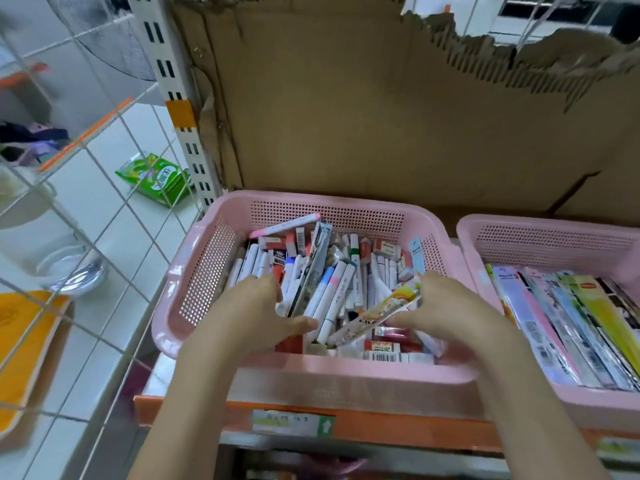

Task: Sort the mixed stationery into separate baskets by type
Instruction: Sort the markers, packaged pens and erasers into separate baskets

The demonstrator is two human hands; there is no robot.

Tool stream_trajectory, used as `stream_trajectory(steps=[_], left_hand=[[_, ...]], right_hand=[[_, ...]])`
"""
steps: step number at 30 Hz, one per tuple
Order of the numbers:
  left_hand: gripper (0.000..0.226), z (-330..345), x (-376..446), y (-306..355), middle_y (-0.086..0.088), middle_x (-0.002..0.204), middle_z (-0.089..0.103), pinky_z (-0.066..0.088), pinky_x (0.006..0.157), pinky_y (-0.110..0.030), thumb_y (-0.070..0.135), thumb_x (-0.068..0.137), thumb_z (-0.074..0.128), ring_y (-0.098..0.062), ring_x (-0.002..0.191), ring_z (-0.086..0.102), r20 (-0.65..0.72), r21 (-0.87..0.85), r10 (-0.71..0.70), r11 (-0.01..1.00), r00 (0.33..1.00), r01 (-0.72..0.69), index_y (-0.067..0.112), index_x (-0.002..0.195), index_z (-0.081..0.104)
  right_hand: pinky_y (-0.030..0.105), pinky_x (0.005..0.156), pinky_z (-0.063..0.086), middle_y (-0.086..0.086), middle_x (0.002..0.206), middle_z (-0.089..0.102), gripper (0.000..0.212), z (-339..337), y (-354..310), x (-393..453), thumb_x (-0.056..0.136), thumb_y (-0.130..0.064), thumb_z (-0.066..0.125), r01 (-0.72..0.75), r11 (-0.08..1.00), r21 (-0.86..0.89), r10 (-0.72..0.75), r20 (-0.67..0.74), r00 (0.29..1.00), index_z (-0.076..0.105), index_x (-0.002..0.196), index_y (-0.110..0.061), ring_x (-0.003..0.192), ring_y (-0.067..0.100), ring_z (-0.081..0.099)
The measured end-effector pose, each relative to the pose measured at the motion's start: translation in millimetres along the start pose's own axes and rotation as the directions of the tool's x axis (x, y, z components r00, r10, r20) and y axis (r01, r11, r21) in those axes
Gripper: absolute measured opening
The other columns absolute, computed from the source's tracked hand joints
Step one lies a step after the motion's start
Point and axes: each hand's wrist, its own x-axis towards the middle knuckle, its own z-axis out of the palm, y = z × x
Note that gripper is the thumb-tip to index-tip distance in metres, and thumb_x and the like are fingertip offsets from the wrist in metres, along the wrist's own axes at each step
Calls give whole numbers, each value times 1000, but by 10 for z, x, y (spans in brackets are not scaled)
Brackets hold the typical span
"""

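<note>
Fingers of the right hand curl around one end of a long yellow-and-white packet, pinching it as it lies slantwise over the heap in the left-hand pink basket. Across from it the left hand rests on a cluster of white marker pens, its thumb stretched toward the packet and its other fingers bent down among the pens — whether they grip one cannot be told from this angle.

Markers, boxed erasers and flat packets lie jumbled together in this basket, which sits on an orange-edged shelf before a torn cardboard backing. Just beside it to the right, a second pink basket holds a neat row of flat packaged items, standing on edge.

The packet looks light and thin, with a glossy wrapper likely to slip and flex if held by its tip alone. A firmer hold nearer its middle — thumb on one face, fingers on the other — would probably keep it from bending or snagging on the pens beneath. The markers seem rigid and smooth, prone to rolling, and are best taken around the barrel, several at once. The eraser boxes appear stiff and easy to pinch by their sides.
</note>
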Motion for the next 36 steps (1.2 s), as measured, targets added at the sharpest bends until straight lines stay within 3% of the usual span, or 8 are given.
stream_trajectory(steps=[5, 7, 11, 16, 24, 28, 32, 36], left_hand=[[67, -19, -80, 67, 3, 110, 54, 42, 75, -26, 74, 72, 53, -15, 92, 51, 184, 93, 21, 995, 983, -38, 22, 115, 50], [73, -19, -53, 91, 1, 123, 49, 39, 79, -27, 73, 72, 55, -15, 96, 47, 216, 76, 6, 997, 976, -24, 24, 124, 44], [83, -9, 38, 98, 0, 130, 42, 41, 83, -31, 76, 64, 59, -18, 97, 46, 249, 122, -20, 992, 968, -11, 25, 127, 38], [82, -34, 109, 63, 2, 113, 46, 48, 79, -32, 70, 65, 66, -16, 90, 54, 255, 117, 9, 992, 967, -40, 27, 127, 33], [35, -24, 308, 156, -5, 115, 56, 39, 64, -25, 29, 89, 62, -16, 79, 51, -157, -146, 61, 986, 986, -84, 13, 118, 51], [53, -42, 287, 204, -1, 120, 52, 41, 69, -19, 49, 81, 64, -9, 86, 50, -110, -151, 75, 984, 991, -91, 19, 124, 50], [95, -22, 205, 217, -4, 141, 30, 41, 95, -37, 68, 65, 68, -25, 118, 44, 118, 79, 45, 995, 992, -55, 29, 142, 27], [106, 85, 212, 264, -12, 143, 24, 41, 97, -43, 65, 67, 70, -33, 126, 37, 169, 106, 24, 994, 985, -42, 29, 146, 11]], right_hand=[[23, 58, 38, 2, 125, 57, 101, -92, -7, -237, 77, -59, 65, 51, 996, -78, -43, 103, 994, 9, 149, -15, 84, 12, 52], [22, 66, 41, 0, 144, 45, 120, -100, 0, -297, 75, -64, 62, 102, 991, -83, -86, 185, 979, -28, 145, -28, 92, 14, 56], [28, 87, 48, 4, 150, 37, 132, -108, 37, -270, 69, -61, 71, 173, 984, -34, -161, 231, 959, -41, 134, -38, 110, 18, 59], [23, 57, 53, -4, 115, 56, 135, -25, 95, -193, 71, -28, 82, 189, 979, 69, -199, 173, 965, -36, 134, -48, 67, 11, 65], [40, 76, 55, 1, 113, 60, 94, 72, 18, 83, 84, -37, 67, 186, 959, 216, -103, -345, 933, -1, 148, -30, 88, 20, 64], [21, 72, 45, -6, 108, 58, 47, -72, 27, -20, 82, -46, 67, 210, 977, 42, -205, -108, 973, 48, 118, -24, 94, 11, 58], [24, 65, 41, -9, 93, 47, 42, -12, -27, -148, 78, -45, 71, 322, 930, -180, -277, 233, 932, 47, 105, -25, 81, 9, 50], [26, 57, 36, 2, 95, 39, 46, 214, -65, -32, 81, -41, 68, 337, 893, -298, -291, 188, 938, 45, 115, -20, 77, 16, 49]])
